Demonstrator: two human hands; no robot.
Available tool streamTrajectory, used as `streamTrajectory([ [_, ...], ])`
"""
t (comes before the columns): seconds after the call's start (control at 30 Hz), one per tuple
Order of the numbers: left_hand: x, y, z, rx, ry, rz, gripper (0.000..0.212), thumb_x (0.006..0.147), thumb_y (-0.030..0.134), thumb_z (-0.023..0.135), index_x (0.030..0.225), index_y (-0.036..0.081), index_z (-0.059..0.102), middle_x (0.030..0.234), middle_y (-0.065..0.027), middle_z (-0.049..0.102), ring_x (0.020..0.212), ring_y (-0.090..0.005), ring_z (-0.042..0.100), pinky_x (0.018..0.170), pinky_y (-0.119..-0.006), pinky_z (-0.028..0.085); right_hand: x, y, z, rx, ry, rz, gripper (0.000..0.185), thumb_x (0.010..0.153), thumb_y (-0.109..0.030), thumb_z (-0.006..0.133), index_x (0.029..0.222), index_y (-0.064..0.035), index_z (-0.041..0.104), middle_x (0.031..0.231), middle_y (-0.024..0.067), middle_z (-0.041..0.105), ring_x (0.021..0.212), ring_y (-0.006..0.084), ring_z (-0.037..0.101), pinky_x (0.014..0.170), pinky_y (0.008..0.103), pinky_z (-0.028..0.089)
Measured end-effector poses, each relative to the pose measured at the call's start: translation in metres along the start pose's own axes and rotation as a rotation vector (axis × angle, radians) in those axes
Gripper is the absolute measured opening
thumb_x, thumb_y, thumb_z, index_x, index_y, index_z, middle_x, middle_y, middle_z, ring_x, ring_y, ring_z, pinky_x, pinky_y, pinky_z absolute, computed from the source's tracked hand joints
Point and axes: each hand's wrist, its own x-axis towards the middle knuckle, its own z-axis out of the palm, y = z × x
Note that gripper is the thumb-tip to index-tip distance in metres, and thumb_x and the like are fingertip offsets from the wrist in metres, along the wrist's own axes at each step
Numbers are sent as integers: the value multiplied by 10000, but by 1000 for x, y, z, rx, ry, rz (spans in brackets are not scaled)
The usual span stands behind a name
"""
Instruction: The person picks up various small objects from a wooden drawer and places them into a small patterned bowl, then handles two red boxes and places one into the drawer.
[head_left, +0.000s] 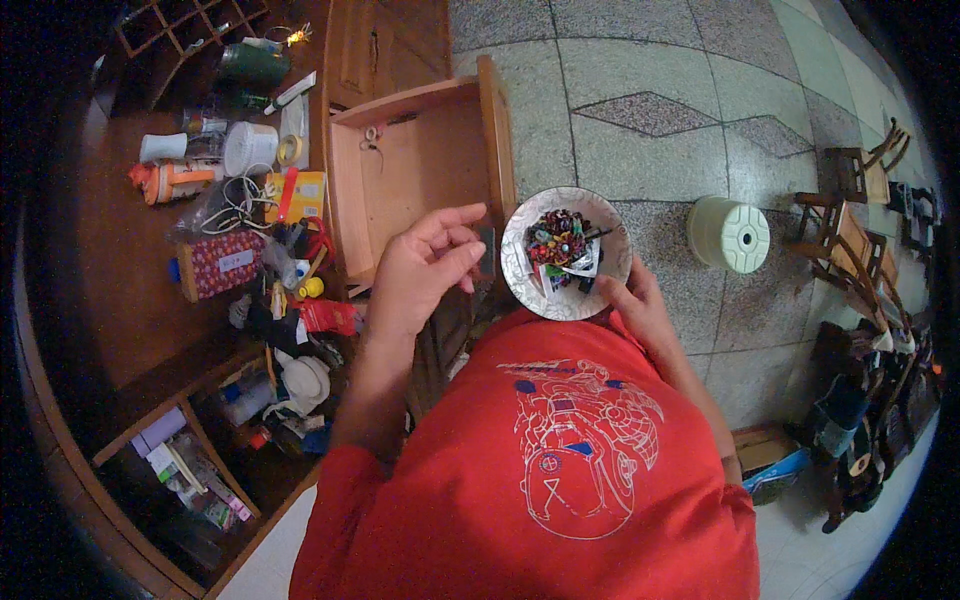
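My right hand (634, 300) grips the near right rim of a white patterned bowl (517, 240), thumb on the inside edge. In the bowl lies a tangled heap of small multicoloured items (559, 244), perhaps hair ties, with a white packet (584, 259) among them; the single pieces are too small to tell apart. To the left of the bowl, my left hand (442, 255) is raised near the front of a pulled-out wooden drawer (420, 161). Nothing shows between its loosely bent fingers. At the drawer's back left sit a small ring-shaped thing (371, 135) and a thin dark object (403, 118).
A cluttered wooden cabinet top on the left bears a floral box (225, 264), a yellow packet (304, 196), a white cable (236, 202), a tape roll (289, 149) and a white tub (250, 148). A pale green plastic stool (727, 234) stands on the tiled floor, with wooden chairs (851, 236) beyond.
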Motion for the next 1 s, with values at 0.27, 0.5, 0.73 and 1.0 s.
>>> streamTrajectory([
  [0.27, -25, 17, 15, 58, -16, 113, 359, 837, -37, 548, 1193, -10, 517, 841, -29, 556, 702, -70, 551, 593, -195, 486, -6, -19, 5, 86, -7, -103, 419, 848, -80, 549, 1242, -3, 431, 1123, 52, 561, 1005, 132, 512, 890, 278, 401],
  [0.5, -34, 35, 24, -15, 25, 154, 361, 836, -53, 535, 1195, -20, 507, 862, -41, 567, 736, -83, 569, 666, -207, 513, -5, -23, 4, 55, -45, -62, 440, 835, -80, 539, 1253, -15, 420, 1144, 66, 550, 1034, 149, 505, 894, 291, 404],
  [0.73, -45, 44, 30, 84, 105, 222, 189, 801, -72, 565, 977, -2, 561, 909, -67, 610, 861, -116, 585, 725, -236, 499, -4, -28, 2, 55, -81, -105, 438, 833, -76, 538, 1251, -17, 424, 1130, 66, 559, 1026, 148, 509, 883, 297, 411],
  [1.0, -54, 48, 29, 913, 291, 1161, 272, 645, -45, 689, 884, 54, 604, 983, -95, 570, 880, -270, 571, 736, -359, 499, -10, -40, 2, 124, -111, -111, 438, 846, -110, 560, 1251, -22, 420, 1126, 69, 560, 1010, 150, 515, 878, 300, 419],
])
